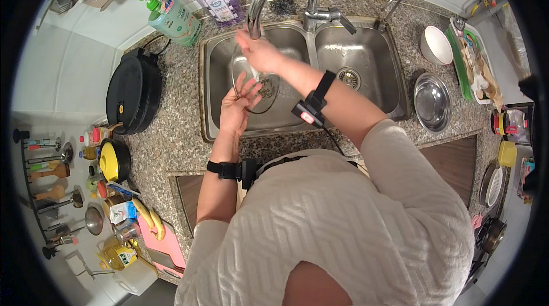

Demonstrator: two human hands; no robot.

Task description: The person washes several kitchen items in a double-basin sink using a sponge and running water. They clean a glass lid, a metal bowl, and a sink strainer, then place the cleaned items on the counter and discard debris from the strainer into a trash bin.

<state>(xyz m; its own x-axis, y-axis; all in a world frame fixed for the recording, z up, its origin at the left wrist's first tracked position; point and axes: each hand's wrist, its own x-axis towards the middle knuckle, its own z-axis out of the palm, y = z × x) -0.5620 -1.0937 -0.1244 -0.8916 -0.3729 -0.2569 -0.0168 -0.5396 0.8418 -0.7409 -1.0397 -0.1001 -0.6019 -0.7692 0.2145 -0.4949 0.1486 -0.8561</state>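
Note:
A round, see-through piece with a thin dark rim, apparently a glass lid [266, 110], is tilted over the left basin of the steel double sink [279, 124]. My left hand [240, 102] grips it near its lower left rim, with fingers spread. Beneath the spout of the chrome faucet [254, 16] is my right hand [259, 54], at the upper part of the lid; whether its fingers hold the lid or only touch it, I cannot tell. Water seems to run down between the hands. The left drain [266, 87] shows partly behind the lid, with small bits in it.
Left of the sink stand a black round appliance [133, 91], a green pump bottle [178, 23] and a purple bottle [218, 1]. A white bowl [436, 45], a steel bowl [432, 102] and a green-and-white tray [460, 66] are on the right. Bananas [148, 219] lie on a pink board [169, 239].

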